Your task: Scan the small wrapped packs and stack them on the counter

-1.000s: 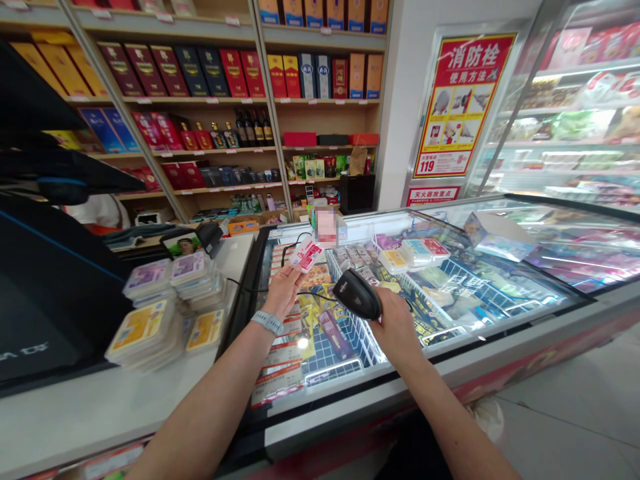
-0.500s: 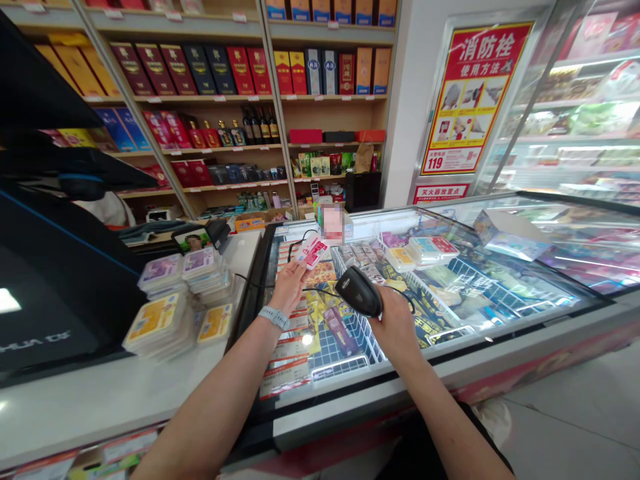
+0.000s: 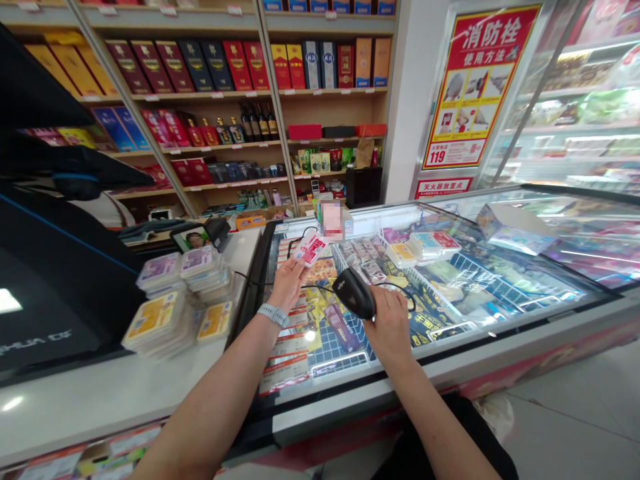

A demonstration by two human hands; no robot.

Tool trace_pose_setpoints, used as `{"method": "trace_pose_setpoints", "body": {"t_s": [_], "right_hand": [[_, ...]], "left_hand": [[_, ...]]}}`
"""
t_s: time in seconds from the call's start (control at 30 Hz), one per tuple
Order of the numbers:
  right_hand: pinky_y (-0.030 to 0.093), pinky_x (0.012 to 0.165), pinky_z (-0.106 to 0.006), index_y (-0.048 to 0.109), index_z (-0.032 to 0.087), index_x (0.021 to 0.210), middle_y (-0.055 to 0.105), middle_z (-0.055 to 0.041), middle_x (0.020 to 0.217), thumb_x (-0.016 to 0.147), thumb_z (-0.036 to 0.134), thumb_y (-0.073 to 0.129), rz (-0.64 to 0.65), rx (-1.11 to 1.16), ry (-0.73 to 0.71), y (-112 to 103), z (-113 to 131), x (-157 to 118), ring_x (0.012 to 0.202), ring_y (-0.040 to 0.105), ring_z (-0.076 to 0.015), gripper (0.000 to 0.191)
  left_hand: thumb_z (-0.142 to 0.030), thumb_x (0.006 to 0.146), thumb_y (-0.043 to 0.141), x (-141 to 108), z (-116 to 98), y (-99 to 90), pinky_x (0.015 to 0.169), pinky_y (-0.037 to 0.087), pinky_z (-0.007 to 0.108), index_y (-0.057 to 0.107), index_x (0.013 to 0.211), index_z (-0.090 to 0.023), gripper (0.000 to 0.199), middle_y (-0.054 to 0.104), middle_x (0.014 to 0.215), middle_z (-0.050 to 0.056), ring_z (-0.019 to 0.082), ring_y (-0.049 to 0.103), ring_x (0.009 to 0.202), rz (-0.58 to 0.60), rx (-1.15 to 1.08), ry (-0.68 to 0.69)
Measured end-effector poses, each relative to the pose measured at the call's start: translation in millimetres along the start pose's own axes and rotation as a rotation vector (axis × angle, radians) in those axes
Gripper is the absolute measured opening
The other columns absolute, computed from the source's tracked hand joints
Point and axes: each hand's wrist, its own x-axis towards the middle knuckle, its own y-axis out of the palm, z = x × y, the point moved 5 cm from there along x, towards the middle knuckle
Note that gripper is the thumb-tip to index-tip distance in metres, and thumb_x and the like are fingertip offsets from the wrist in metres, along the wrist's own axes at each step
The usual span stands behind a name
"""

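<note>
L hand (image 3: 287, 285) pinches pink-white pkt (image 3: 310, 250) betw fingers & thumb; R hand (image 3: 391, 328) wrapped round black handheld scanner (image 3: 354, 293); glass-top freezer (image 3: 450, 360) directly below both.

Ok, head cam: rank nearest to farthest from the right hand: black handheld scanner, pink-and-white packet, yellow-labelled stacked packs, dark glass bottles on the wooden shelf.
From the right hand:
1. Black handheld scanner, gripped in that hand.
2. Pink-and-white packet, in the left hand, above the freezer.
3. Yellow-labelled stacked packs, left, on the white counter.
4. Dark glass bottles, far back, on the wooden shelf.
</note>
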Motion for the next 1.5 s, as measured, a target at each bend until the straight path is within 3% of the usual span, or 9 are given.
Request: {"method": "trace_pose_setpoints", "body": {"t_s": [0.13,0.73,1.5], "right_hand": [[0.032,0.102,-0.044,0.054,0.017,0.111,0.064,-0.0082,0.103,0.073,0.005,0.051,0.029,-0.003,0.011,-2,2,5,0.098,0.055,-0.0248,0.040],[0.042,0.086,-0.041,0.054,0.019,0.106,0.064,-0.0085,0.098,0.075,0.011,0.051,0.086,0.055,0.064,-18,-3,17,0.093,0.057,-0.0261,0.032],[0.042,0.083,-0.040,0.054,0.018,0.100,0.064,-0.0080,0.094,0.073,0.011,0.051,0.128,0.056,0.098,-16,-4,17,0.090,0.057,-0.0263,0.028]], "left_hand": [[-0.028,0.074,0.075,1,0,-0.9,0.101,0.045,0.035,0.069,0.096,-0.015,0.027,0.069,0.112,0.009,0.019,0.062,0.108,-0.018,0.001,0.002],[-0.030,0.074,0.074,-1,-1,0.2,0.104,0.043,0.037,0.068,0.103,-0.016,0.033,0.068,0.117,0.010,0.021,0.059,0.115,-0.008,0.031,0.007],[-0.030,0.074,0.075,0,0,-2.6,0.101,0.045,0.036,0.068,0.101,-0.016,0.032,0.068,0.115,0.010,0.019,0.062,0.110,-0.014,0.008,0.007]]}}
